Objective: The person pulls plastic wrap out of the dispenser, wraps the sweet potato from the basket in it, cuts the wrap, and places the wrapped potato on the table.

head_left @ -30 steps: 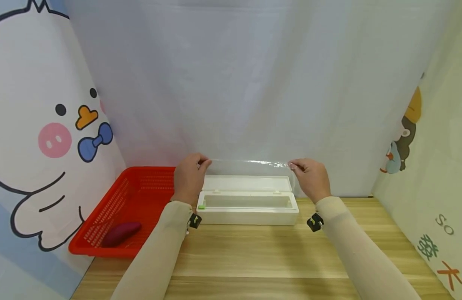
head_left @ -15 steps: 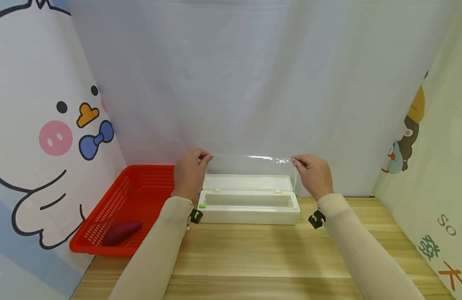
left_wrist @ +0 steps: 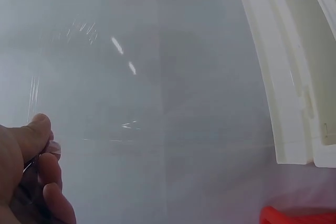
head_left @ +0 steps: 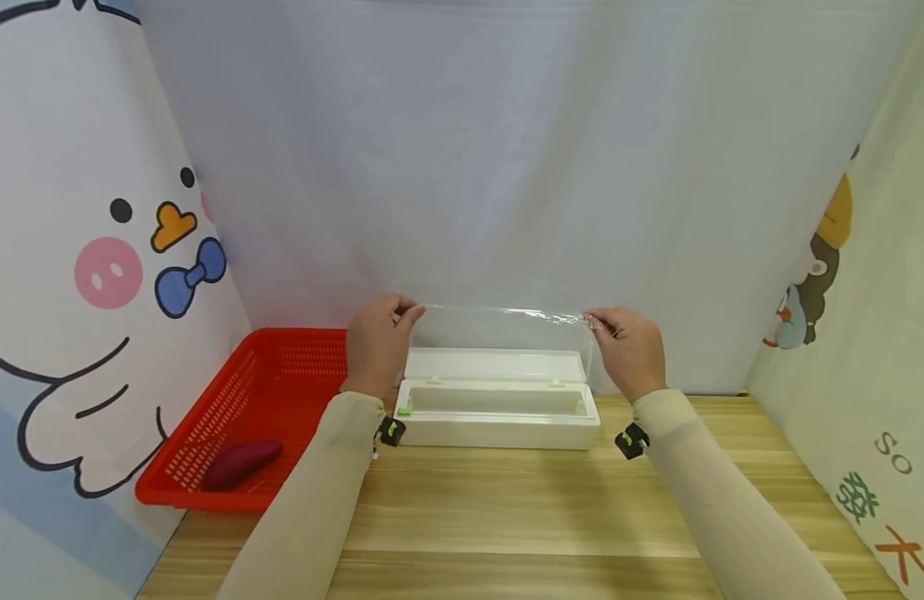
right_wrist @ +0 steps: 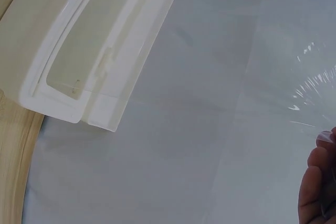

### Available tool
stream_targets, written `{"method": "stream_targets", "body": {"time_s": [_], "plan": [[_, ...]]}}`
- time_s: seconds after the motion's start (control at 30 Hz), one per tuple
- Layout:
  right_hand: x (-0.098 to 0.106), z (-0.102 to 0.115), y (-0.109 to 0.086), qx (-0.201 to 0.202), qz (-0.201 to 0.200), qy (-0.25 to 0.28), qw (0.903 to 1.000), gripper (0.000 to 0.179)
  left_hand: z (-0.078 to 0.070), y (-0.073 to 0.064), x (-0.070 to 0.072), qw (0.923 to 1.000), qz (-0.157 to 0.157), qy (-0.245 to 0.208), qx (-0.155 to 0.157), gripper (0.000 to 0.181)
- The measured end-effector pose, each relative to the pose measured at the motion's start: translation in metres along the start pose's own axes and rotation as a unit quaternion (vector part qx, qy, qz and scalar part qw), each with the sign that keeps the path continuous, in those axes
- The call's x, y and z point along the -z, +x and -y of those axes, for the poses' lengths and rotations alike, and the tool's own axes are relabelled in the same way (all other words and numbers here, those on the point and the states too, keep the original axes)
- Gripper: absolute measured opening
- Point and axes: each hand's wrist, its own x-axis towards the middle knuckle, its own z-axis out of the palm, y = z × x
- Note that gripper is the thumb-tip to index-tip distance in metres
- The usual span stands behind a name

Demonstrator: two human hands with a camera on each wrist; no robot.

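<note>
A sheet of clear plastic wrap point(head_left: 499, 325) stretches between my two hands, glinting along its upper edge. My left hand point(head_left: 381, 346) pinches its left corner between thumb and fingers; the left wrist view shows the film point(left_wrist: 123, 51) drawn out from the thumb. On the other side my right hand point(head_left: 630, 354) pinches the right corner, where the film point(right_wrist: 315, 85) gathers into fine creases. Below and between the hands stands a long white wrap dispenser box point(head_left: 499, 433) on the table. Its lid point(head_left: 495, 364) is swung back, and the film overlaps it in the head view.
A red plastic basket point(head_left: 199, 500) stands left of the box, partly behind my left arm. Inside it lies a purple sweet potato point(head_left: 242, 464). A pale curtain point(head_left: 499, 167) hangs right behind the box, and printed sheets flank the wood-grain table point(head_left: 506, 517).
Both hands have risen a little, drawing the plastic wrap higher above the box, mostly in the first half second. The box and basket stay where they were.
</note>
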Motion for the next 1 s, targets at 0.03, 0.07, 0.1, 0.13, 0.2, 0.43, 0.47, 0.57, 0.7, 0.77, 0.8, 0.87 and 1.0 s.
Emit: {"method": "stream_targets", "body": {"time_s": [0.03,0.07,0.1,0.13,0.2,0.43,0.47,0.57,0.7,0.77,0.8,0.87,1.0], "plan": [[-0.0002,0.0001,-0.0001,0.002,-0.003,0.001,1.0,0.014,-0.0006,-0.0003,0.0004,1.0,-0.001,-0.002,0.002,0.019],[-0.0003,0.0004,-0.0003,0.003,-0.005,0.002,1.0,0.013,-0.0012,-0.0007,0.0007,1.0,-0.002,-0.004,0.004,0.019],[-0.0003,0.0005,-0.0004,0.003,-0.007,0.002,1.0,0.013,-0.0015,-0.0009,0.0009,1.0,-0.005,-0.005,0.004,0.018],[0.0,0.0013,-0.0007,0.003,-0.009,0.003,0.9999,0.013,-0.0022,-0.0012,0.0011,0.9999,-0.008,-0.006,0.003,0.018],[0.0002,0.0017,-0.0009,0.001,-0.013,0.003,0.9999,0.013,-0.0028,-0.0016,0.0009,0.9999,-0.012,-0.006,0.001,0.019],[-0.0019,0.0001,-0.001,-0.026,0.0,0.028,0.9993,0.015,-0.0017,-0.0024,-0.0009,0.9997,-0.02,-0.017,0.003,0.016],[-0.002,-0.001,-0.0012,-0.028,0.006,0.032,0.9991,0.016,-0.0016,-0.0025,-0.0011,0.9997,-0.019,-0.018,0.004,0.015],[-0.0007,-0.0025,-0.0012,-0.032,0.019,0.046,0.9983,0.017,-0.003,-0.0027,-0.0008,0.9996,-0.013,-0.023,0.005,0.015],[0.0014,-0.0027,0.0,-0.031,0.027,0.063,0.9971,0.018,-0.0064,-0.0027,-0.0007,0.9976,0.001,-0.058,0.037,0.016],[0.0024,-0.0031,-0.0004,-0.032,0.034,0.066,0.9967,0.018,-0.0079,-0.0031,-0.0014,0.9952,0.006,-0.08,0.057,0.016],[0.0029,-0.003,-0.0007,-0.033,0.038,0.067,0.9965,0.018,-0.0083,-0.0033,-0.0017,0.9939,0.01,-0.088,0.065,0.016],[0.0038,-0.003,-0.0015,-0.035,0.045,0.071,0.9958,0.017,-0.009,-0.0039,-0.0019,0.9922,0.014,-0.097,0.077,0.016],[0.0062,-0.0034,-0.0035,-0.042,0.053,0.086,0.994,0.018,-0.0086,-0.0054,-0.0015,0.9921,0.016,-0.099,0.075,0.016]]}}
